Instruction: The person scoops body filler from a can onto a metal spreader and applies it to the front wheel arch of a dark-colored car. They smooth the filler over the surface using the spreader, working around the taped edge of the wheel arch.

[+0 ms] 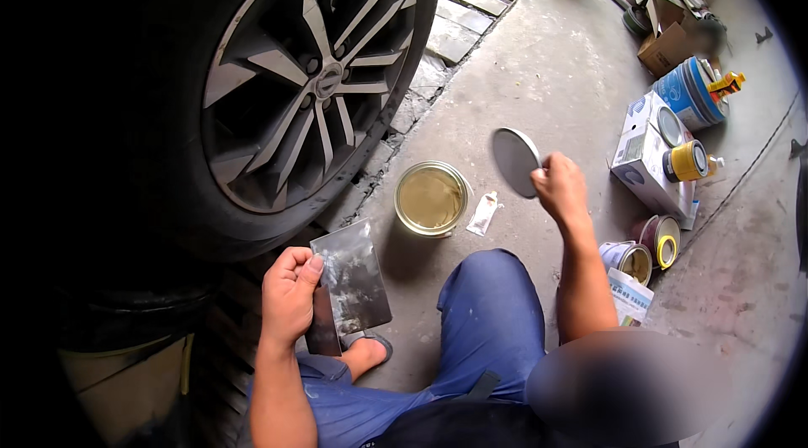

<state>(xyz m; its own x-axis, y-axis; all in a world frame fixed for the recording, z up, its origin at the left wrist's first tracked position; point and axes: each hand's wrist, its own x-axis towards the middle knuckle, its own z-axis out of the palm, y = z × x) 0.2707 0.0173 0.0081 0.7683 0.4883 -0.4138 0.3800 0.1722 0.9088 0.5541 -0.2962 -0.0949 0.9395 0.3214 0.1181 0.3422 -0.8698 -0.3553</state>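
My left hand point(289, 292) is closed on a thin dark rectangular plate point(360, 284) smeared with pale residue. Below those fingers, a narrower dark brown flat piece point(324, 322) overlaps it; its kind is unclear. Held up at its edge by my closed right hand point(561, 185) is a round grey lid point(515, 164), tilted and apart from the tin. An open round tin point(432, 199) of yellowish-beige paste stands on the floor between my hands. Just right of the tin lies a small white tube point(482, 214).
A car wheel point(324, 82) rises at the left, beside a floor strip of broken slabs point(454, 31). At the right stand a white box point(644, 141), a blue bucket point(686, 95), a yellow can point(687, 161) and small pails point(656, 238). A cardboard box point(665, 51) is farther back.
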